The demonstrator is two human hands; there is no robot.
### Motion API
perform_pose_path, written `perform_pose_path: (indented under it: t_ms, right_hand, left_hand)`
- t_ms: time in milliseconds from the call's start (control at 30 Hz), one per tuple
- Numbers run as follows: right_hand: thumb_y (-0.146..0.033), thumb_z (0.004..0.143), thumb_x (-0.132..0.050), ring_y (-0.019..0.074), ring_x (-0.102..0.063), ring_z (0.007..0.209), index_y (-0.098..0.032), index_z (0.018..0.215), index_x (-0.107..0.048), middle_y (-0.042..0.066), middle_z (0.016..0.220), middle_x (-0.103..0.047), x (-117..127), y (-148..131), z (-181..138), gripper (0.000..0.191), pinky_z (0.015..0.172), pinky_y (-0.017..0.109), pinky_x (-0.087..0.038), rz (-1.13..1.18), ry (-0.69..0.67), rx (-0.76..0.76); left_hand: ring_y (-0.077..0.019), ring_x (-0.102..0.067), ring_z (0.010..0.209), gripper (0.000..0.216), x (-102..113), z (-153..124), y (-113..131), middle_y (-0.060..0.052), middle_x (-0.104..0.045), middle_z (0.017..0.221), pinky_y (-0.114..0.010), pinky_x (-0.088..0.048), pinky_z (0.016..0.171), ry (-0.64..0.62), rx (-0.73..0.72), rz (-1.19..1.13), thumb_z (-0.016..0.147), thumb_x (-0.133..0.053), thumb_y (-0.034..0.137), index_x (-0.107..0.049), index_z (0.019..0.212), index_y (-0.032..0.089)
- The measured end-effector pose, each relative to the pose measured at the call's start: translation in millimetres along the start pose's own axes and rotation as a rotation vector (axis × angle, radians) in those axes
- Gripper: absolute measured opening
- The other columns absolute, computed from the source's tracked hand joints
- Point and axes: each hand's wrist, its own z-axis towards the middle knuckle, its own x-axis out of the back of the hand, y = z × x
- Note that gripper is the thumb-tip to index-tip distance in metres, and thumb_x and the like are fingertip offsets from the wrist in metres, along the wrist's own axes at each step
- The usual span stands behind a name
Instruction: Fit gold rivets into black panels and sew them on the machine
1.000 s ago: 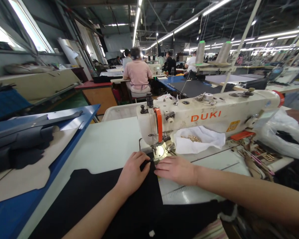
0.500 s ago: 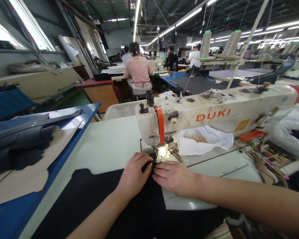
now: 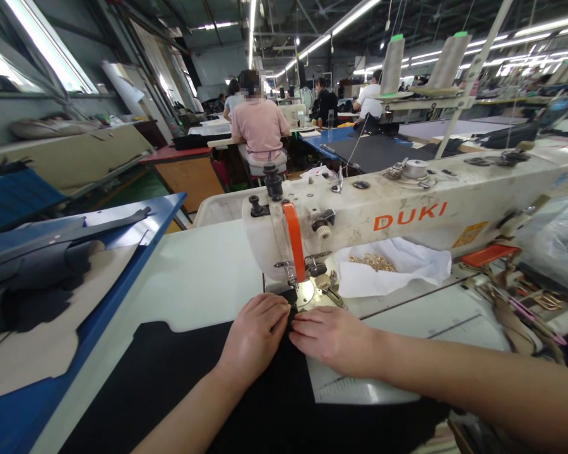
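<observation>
Black fabric (image 3: 189, 372) covers the front of the sewing machine table, and its narrow end reaches up to the needle area of the white sewing machine (image 3: 350, 221). My left hand (image 3: 258, 334) pinches the fabric edge between thumb and fingers, just in front of the presser foot. Beside it, my right hand (image 3: 331, 337) rests on the table at the fabric's right edge, its fingertips bent together against the cloth. What lies under those fingertips is partly hidden. The metal throat plate (image 3: 307, 293) shines under the machine's lamp, a little beyond both hands.
A white cloth (image 3: 407, 277) holding small gold metal pieces (image 3: 373, 261) lies under the machine arm. Dark cut pieces (image 3: 33, 277) sit on a blue table (image 3: 108, 309) at left. Thread cones (image 3: 392, 66) stand behind the machine. A person in pink (image 3: 260, 129) sits ahead.
My left hand's fingers have drawn closer together on the fabric edge. The camera view has shifted slightly, while the fabric stays in nearly the same place.
</observation>
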Motion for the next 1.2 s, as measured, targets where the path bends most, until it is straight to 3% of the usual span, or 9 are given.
perform_pose_path:
  t_ms: [233, 533, 733, 900, 1200]
  right_hand:
    - [-0.014, 0.091, -0.046, 0.0194, -0.056, 0.098, -0.012, 0.1, -0.059, 0.008, 0.099, -0.065, -2.7, 6.6, -0.3, 0.016, 0.086, 0.032, -0.047, 0.026, -0.009, -0.016]
    - [-0.014, 0.093, -0.044, 0.0187, -0.056, 0.099, -0.013, 0.095, -0.06, 0.007, 0.098, -0.065, -3.6, 12.0, -0.2, 0.016, 0.086, 0.032, -0.046, 0.023, 0.014, -0.054]
    - [-0.015, 0.091, -0.047, 0.0186, -0.056, 0.096, -0.013, 0.098, -0.059, 0.007, 0.096, -0.065, -3.2, -4.3, -0.3, 0.015, 0.084, 0.032, -0.047, 0.059, 0.01, 0.021]
    - [-0.018, 0.091, -0.05, 0.02, -0.055, 0.1, -0.015, 0.098, -0.06, 0.006, 0.1, -0.066, -0.3, -10.6, 2.1, 0.013, 0.087, 0.033, -0.046, 0.08, -0.004, -0.013]
    - [-0.018, 0.093, -0.047, 0.0188, -0.053, 0.107, -0.015, 0.098, -0.06, 0.007, 0.105, -0.065, -3.3, 3.7, 0.9, 0.015, 0.09, 0.033, -0.045, 0.067, -0.038, -0.062]
  left_hand:
    - [-0.0197, -0.06, 0.083, 0.014, -2.9, 4.8, -3.1, -0.007, -0.067, 0.088, -0.035, -0.051, 0.077, -0.059, -0.086, 0.103, 0.09, -0.048, 0.016, -0.062, 0.087, 0.014]
    - [-0.0196, -0.062, 0.081, 0.016, -7.1, 11.7, -6.0, -0.007, -0.068, 0.086, -0.036, -0.054, 0.074, -0.041, -0.057, 0.092, 0.09, -0.047, 0.015, -0.062, 0.086, 0.014]
    - [-0.0207, -0.062, 0.101, 0.019, 2.4, -7.6, 7.1, -0.009, -0.068, 0.099, -0.037, -0.055, 0.088, -0.044, -0.031, 0.088, 0.091, -0.044, 0.015, -0.063, 0.091, 0.016]
    - [-0.0197, -0.065, 0.097, 0.019, 4.4, -18.3, 8.8, -0.009, -0.07, 0.098, -0.036, -0.056, 0.087, -0.047, -0.013, 0.102, 0.092, -0.044, 0.015, -0.063, 0.096, 0.015]
    - [-0.0198, -0.066, 0.096, 0.019, -6.4, -4.3, -2.0, -0.01, -0.07, 0.101, -0.034, -0.056, 0.086, -0.048, -0.017, 0.104, 0.091, -0.045, 0.017, -0.063, 0.097, 0.014]
